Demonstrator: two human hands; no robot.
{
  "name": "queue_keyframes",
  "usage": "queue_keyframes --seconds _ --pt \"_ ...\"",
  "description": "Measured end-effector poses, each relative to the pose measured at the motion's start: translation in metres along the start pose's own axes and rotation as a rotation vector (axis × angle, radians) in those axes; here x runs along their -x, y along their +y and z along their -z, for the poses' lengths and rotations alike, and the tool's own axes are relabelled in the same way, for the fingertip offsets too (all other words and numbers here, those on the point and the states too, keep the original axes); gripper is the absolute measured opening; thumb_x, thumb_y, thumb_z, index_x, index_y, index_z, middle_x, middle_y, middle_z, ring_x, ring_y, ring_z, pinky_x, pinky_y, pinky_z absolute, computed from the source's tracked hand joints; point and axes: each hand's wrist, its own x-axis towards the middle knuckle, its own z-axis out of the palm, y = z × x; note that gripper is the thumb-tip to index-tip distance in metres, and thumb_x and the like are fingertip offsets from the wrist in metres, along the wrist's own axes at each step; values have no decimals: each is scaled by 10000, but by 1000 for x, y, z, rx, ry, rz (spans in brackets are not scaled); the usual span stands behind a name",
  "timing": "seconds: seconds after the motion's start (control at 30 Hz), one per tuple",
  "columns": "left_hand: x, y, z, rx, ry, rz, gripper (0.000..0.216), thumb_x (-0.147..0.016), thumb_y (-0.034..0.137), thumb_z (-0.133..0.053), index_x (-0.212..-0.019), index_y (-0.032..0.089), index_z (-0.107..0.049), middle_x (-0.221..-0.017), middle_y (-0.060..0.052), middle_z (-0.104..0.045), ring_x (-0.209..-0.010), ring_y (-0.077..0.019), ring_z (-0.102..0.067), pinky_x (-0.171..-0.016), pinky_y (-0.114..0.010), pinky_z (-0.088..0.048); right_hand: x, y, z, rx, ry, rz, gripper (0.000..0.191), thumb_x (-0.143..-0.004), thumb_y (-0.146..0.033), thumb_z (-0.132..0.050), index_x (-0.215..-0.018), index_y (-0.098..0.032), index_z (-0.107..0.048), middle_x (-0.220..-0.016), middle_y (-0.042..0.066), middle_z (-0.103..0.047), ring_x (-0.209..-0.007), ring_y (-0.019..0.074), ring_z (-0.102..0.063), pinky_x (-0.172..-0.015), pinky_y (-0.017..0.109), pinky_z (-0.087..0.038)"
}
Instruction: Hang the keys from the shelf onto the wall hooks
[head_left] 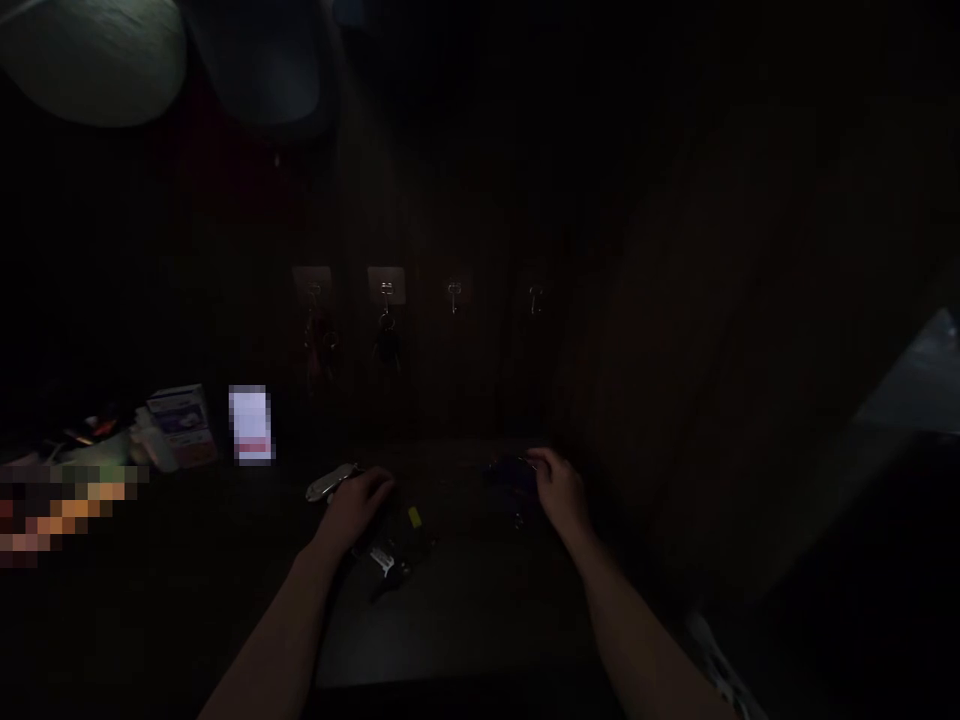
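The dark bunch of small items (397, 545) lies centre-left on the dark flat tabletop (465, 620). It carries a small yellow tag (413, 517) and a pale metal end, and its outline is irregular. The low light hides its material.

The left hand (360, 505) rests palm-down on the bunch's upper left part, with the fingers curled over it. I cannot tell whether they clamp it. A silvery oblong metal piece (330, 484), smooth and glossy, lies just beside this hand, at its far-left side.

The right hand (559, 490) is well apart from the left. It is palm-down, with bent fingers touching a dark bluish object (514, 472) at the far side of the tabletop. Its grip cannot be told.

Bare tabletop shows between the 2 hands and toward the near edge. Both forearms enter from below and angle inward.

The tabletop ends against a dark wood-like wall panel (480, 380) just behind the hands. This panel bears 4 small metal wall hooks (454, 295) in 1 row. Dark hanging bunches (388, 345) occupy the 2 left hooks.

Pale cardboard boxes (180, 420) stand at the left, well apart from the hands. A round pale lamp shade (90, 55) fills the top-left corner.
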Motion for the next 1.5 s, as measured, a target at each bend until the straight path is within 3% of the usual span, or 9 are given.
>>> queue_keyframes --seconds 0.13,0.3,0.57,0.8,0.93,1.17,1.37,1.5 --pt "0 1 0 -36 -5 49 216 -726 425 -525 -777 265 -662 -782 -6 -702 -748 -213 -636 -700 -294 -467 6 14 -2 -87 7 -93 340 -795 -171 -328 -998 -229 -594 -883 29 -685 -842 175 -626 -770 312 -463" --pt "0 -4 0 -149 -30 41 295 -782 451 -442 -912 266 -633 -875 -10 -698 -830 -216 -640 -758 -311 -473 10 8 -5 -81 -50 -57 342 -802 -172 -340 -1020 -247 -592 -897 13 -686 -888 169 -612 -820 322 -457" --pt "0 -6 3 -152 77 40 349 -823 435 -386 -1037 234 -575 -1019 -39 -670 -959 -221 -615 -839 -334 -454 9 4 -5 -139 -86 -47 355 -864 -310 -348 -1136 -268 -572 -988 16 -687 -980 182 -584 -893 368 -435" --pt "3 7 9 -126 208 114 345 -826 431 -398 -1080 258 -554 -993 -10 -682 -925 -200 -637 -814 -299 -467 11 -4 -2 -385 -86 -186 505 -859 -537 -287 -1182 -223 -515 -942 55 -696 -912 213 -618 -635 321 -538" --pt "5 12 11 -87 279 153 335 -819 428 -421 -1069 263 -571 -902 0 -697 -833 -180 -657 -760 -281 -486 11 -5 -5 -375 -72 -132 515 -848 -569 -280 -1130 -230 -547 -912 50 -703 -899 213 -622 -638 320 -539" --pt "9 21 20 133 415 269 362 -774 428 -471 -1057 224 -569 -768 -11 -689 -600 -149 -634 -498 -227 -484 12 -2 -8 -393 -77 -143 530 -836 -612 -239 -960 -231 -586 -754 36 -679 -796 204 -621 -531 277 -524" --pt "7 8 44 244 553 328 343 -760 360 -474 -1041 186 -563 -813 -42 -694 -678 -166 -657 -588 -261 -511 12 -1 -9 -326 -85 -115 543 -823 -631 -249 -877 -220 -601 -689 30 -665 -680 190 -610 -561 279 -498" --pt "14 -9 57 99 573 361 328 -764 333 -461 -1037 195 -580 -917 -53 -696 -788 -190 -661 -714 -311 -513 11 -4 -10 -269 -73 -75 552 -827 -622 -237 -857 -214 -607 -678 32 -673 -680 192 -612 -594 280 -475"
